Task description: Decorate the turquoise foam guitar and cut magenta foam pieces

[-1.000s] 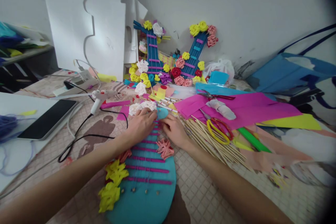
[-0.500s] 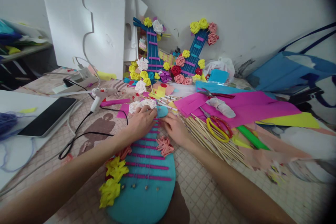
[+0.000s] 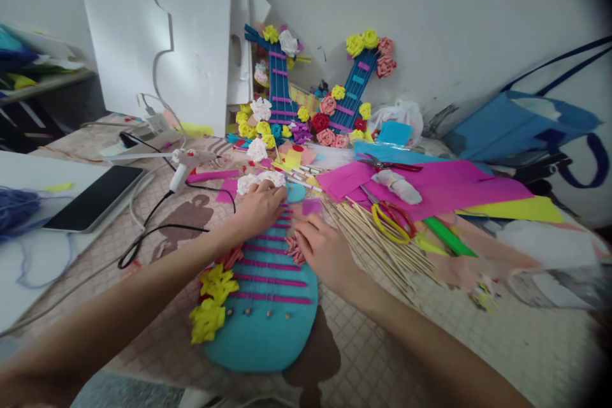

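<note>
1. Landmark: the guitar (image 3: 265,350). It lies flat on the table (image 3: 363,350), in front of the person and between the two forearms.
2. Long axis: it runs away from the person, leaning slightly to the right at the far end. The wide, rounded body is nearest the person; the narrow neck and small blue head (image 3: 296,191) point toward the wall (image 3: 454,32).
3. Cross members: magenta strips (image 3: 272,282) lie across the guitar, roughly square to its long axis. On the person's side of them, a row of beads (image 3: 269,314) crosses the body.
4. Left forearm (image 3: 143,303): it slants in from the lower left to the guitar's neck.
5. Left hand (image 3: 262,207): it is set palm down over the guitar's neck, near the head. The fingers are bent and close together; whether they grip or only press cannot be told.
6. Right forearm (image 3: 425,338): it slants in from the lower right to the guitar's right edge.
7. Right hand (image 3: 327,252): it is back up at that edge, fingers curled inward, partly covering the coral flower (image 3: 291,250). Whether the fingers grip the flower cannot be told.
8. Surroundings: white flowers (image 3: 246,183) are just left of the guitar's head, the glue gun (image 3: 182,169) is farther left, and wooden sticks (image 3: 368,242) and scissors (image 3: 392,223) are to its right.
</note>
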### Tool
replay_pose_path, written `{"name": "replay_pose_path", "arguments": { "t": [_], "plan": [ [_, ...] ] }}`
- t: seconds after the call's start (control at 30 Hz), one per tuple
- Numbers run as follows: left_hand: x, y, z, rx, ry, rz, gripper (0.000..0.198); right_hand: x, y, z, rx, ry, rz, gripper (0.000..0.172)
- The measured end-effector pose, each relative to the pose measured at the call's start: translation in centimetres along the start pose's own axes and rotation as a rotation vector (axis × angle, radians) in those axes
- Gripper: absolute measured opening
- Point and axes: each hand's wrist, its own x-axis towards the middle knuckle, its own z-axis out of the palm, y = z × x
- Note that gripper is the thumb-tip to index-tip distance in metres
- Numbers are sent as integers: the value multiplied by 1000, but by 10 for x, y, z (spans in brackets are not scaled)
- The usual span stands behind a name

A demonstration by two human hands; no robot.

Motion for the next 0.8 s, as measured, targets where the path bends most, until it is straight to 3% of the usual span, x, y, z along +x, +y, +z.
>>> {"name": "replay_pose_path", "arguments": {
  "t": [0.17,0.4,0.8],
  "plan": [
    [0,-1,3,14,37,26,19,-16,-13,-4,-65,85,-189,29],
    [-1,-2,8,26,68,18,19,-37,-37,0,-7,130,-277,30],
    [-1,-4,10,-3,71,9,19,-74,-62,8,184,194,-182,24]
  ]
}}
